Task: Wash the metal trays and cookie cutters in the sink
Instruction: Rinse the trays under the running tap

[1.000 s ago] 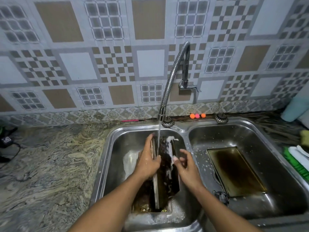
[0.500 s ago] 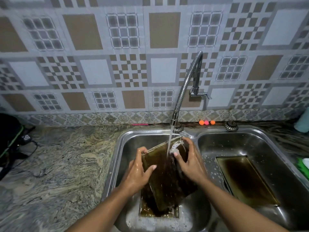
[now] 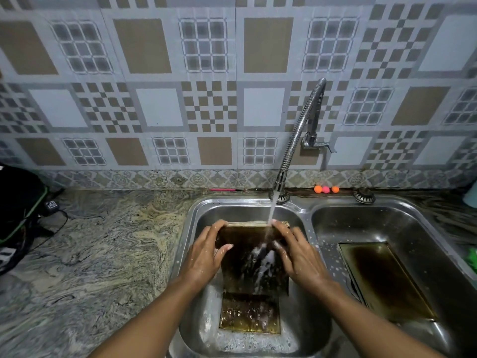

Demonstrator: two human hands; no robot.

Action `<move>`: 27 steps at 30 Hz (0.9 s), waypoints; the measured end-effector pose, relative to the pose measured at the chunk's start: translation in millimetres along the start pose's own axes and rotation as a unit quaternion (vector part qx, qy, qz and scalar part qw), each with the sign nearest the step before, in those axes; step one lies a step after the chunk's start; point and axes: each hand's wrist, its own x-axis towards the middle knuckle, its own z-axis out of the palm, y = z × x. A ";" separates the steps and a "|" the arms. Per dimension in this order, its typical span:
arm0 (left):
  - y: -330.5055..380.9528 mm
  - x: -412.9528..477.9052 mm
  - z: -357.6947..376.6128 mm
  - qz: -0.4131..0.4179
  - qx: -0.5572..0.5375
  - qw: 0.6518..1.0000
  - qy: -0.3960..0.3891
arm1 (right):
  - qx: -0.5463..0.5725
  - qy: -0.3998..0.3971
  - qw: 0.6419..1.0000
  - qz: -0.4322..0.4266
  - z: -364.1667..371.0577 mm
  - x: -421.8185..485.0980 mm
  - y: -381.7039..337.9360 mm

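A dark, stained metal tray (image 3: 247, 270) stands tilted in the left sink basin (image 3: 196, 223), its face toward me. My left hand (image 3: 206, 251) grips its left edge and my right hand (image 3: 296, 251) grips its right edge near the top. Water from the flexible tap (image 3: 296, 140) pours onto the tray's upper middle and splashes down it. A second stained tray (image 3: 249, 315) lies flat on the basin floor below, in soapy water. A third stained tray (image 3: 384, 280) lies flat in the right basin (image 3: 413, 223).
A marbled stone counter (image 3: 90, 254) spreads left of the sink, with a black bag (image 3: 18, 202) and cables at its far left. Small orange and pink balls (image 3: 325, 189) sit on the ledge behind the sink. Something green (image 3: 472, 259) lies at the right edge.
The tray has turned from edge-on to face-on under the water. My hands have shifted to its two side edges. The camera has swung left and tilted up.
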 end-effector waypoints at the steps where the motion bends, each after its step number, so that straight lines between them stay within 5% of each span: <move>1: 3.5 4.1 3.2 0.009 -0.011 1.000 0.002 | 0.003 0.010 1.000 0.005 -2.5 0.2 2.7; 8: 15.4 20.5 17.3 0.028 -0.019 0.999 -0.010 | -0.022 0.017 1.000 0.008 -23.1 -2.6 13.6; 19: -16.4 20.9 17.5 -0.113 -0.107 0.988 0.020 | -0.032 -0.048 0.996 -0.069 -24.9 34.6 -32.5; 27: -20.7 20.6 15.4 -0.180 -0.172 0.969 -0.001 | -0.011 -0.084 0.996 -0.031 -16.3 61.9 -44.4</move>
